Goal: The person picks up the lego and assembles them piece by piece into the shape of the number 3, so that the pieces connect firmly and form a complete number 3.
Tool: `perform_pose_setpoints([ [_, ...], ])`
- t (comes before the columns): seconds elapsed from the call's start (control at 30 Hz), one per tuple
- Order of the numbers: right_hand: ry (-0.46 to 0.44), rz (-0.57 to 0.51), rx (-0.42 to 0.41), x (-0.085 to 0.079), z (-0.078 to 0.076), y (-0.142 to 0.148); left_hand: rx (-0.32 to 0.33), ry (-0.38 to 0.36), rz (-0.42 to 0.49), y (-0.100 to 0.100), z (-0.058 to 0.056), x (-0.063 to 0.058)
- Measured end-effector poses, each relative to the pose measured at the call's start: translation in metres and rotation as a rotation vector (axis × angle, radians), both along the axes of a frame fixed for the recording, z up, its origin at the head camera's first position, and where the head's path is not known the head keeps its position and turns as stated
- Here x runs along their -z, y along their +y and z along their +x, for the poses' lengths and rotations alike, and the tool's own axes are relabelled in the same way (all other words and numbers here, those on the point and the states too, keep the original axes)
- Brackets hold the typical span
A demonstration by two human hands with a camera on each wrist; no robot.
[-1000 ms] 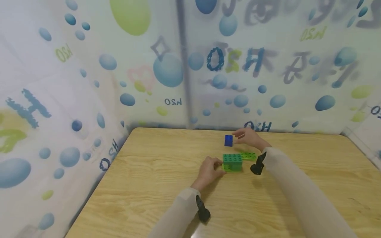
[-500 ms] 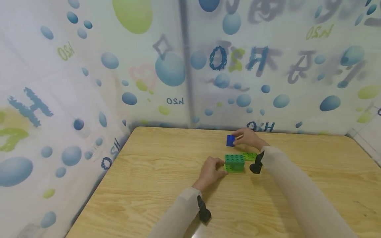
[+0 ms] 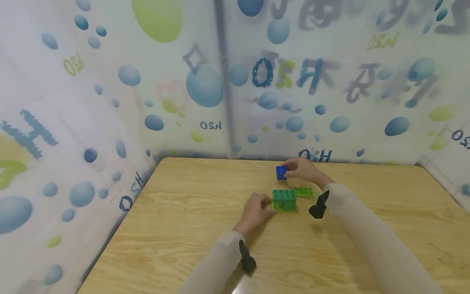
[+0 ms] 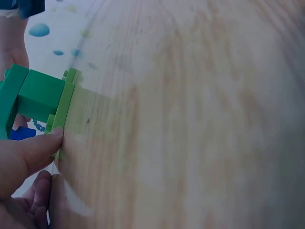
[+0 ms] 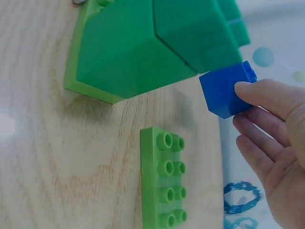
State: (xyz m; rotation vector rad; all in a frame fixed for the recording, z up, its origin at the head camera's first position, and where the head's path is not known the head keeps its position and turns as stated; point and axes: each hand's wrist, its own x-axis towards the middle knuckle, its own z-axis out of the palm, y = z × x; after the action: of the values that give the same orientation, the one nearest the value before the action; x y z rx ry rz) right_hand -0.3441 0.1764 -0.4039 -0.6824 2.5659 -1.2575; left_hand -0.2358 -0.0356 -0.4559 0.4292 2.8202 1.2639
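My right hand [image 3: 304,169] pinches a small blue toy brick [image 3: 280,173] near the table's far edge; in the right wrist view the thumb lies on one face of the blue brick [image 5: 221,93]. Whether the brick touches the table is unclear. My left hand [image 3: 253,213] holds the left end of a light green studded plate [image 3: 278,207], its thumb [image 4: 45,143] against the plate's side. On that plate stands a stack of dark green bricks [image 3: 284,196], the upper one overhanging. Part of the left fingers is hidden in the left wrist view.
Just behind and right of the stack, a second light green studded plate [image 3: 304,192] lies studs up, between the stack and my right forearm. The wooden table [image 3: 176,204] ends at a patterned wall [image 3: 176,134] behind and to the left.
The right hand's fingers have come in from beside the blue brick and now grip it, and the brick has turned to show its top. The left hand stays at the stack.
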Motion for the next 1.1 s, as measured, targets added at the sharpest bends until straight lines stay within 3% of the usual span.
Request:
perform_pose_setpoints([
  [0.43,0.032,-0.016,-0.043,-0.023,0.027,0.004,0.0,0.0,0.021,0.001,-0.002,0.003],
  [0.63,0.095,0.014,-0.078,-0.033,0.041,0.009,0.003,0.006,0.022,0.001,-0.001,0.002],
  [1.1,0.139,-0.02,-0.108,-0.036,0.068,0.018,-0.008,0.0,0.025,0.002,0.0,0.002],
])
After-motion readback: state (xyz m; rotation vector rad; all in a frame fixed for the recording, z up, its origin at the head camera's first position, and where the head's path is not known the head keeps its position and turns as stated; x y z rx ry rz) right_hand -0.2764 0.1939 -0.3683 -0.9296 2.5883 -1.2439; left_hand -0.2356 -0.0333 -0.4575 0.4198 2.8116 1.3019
